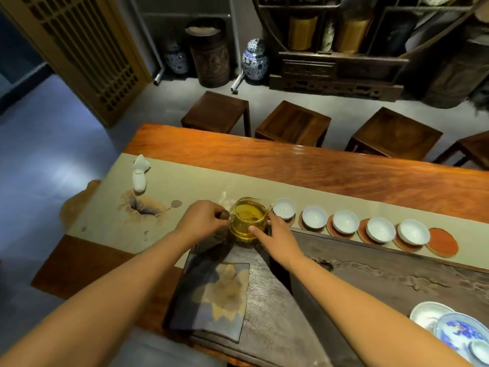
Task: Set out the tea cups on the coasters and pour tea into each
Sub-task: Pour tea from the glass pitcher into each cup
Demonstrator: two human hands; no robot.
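While the glass pitcher (247, 221) of yellow tea stands at the counter's (344, 170) near edge, its handle is pinched by the left hand (203, 221); the right hand (277, 234) rests open-fingered against its side. Five empty white cups (345, 221) sit on coasters (443, 242) just right.

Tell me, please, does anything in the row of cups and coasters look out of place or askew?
Yes. The rightmost coaster is bare, with no cup on it. The five white cups also sit off-centre, each shifted left on its coaster so the orange shows on the right. No spill shows on the runner.
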